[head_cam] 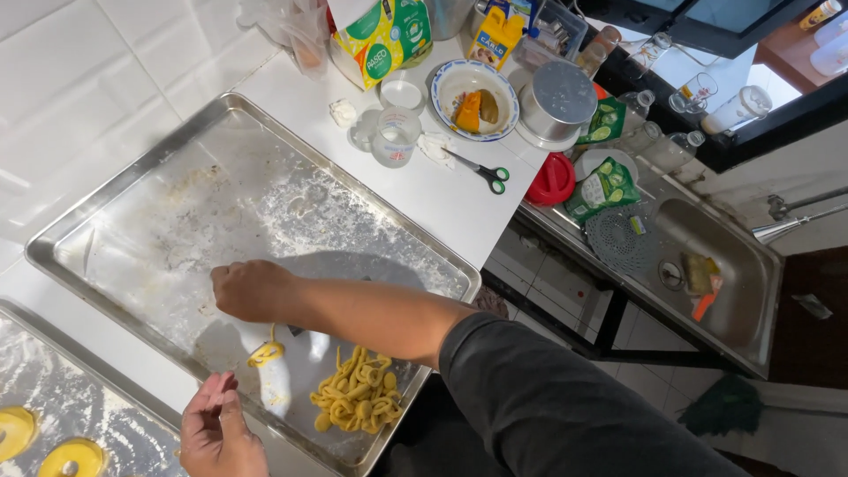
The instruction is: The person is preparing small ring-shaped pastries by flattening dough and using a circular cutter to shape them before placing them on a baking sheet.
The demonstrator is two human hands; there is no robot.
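While the pile of yellow dough strips [358,399] lies at the near right corner of the floured steel tray [132,181], 1 small curled dough piece [266,354] sits apart from it, just beside the tray's near edge and to the pile's left. That curl lies almost straight below the right hand [250,290], which reaches across the tray from the right and is closed into a loose fist, knuckles up; whether it grips anything I cannot tell, since the palm faces down. The left hand [215,428] hovers off the tray's near edge, fingers half spread and empty, down and to the left of the curl. Both hands are near the curl, with the right hand a little closer. The curl's thin tail points up toward the right fist.

Outward along the white tabletop [424,190], a second tray [53,389] at the near left corner carries 2 yellow dough rings [72,458]. At the far edge stand a measuring cup [395,135], scissors [484,171] and a patterned bowl [475,97]. Beyond the right edge is a steel sink [715,265].
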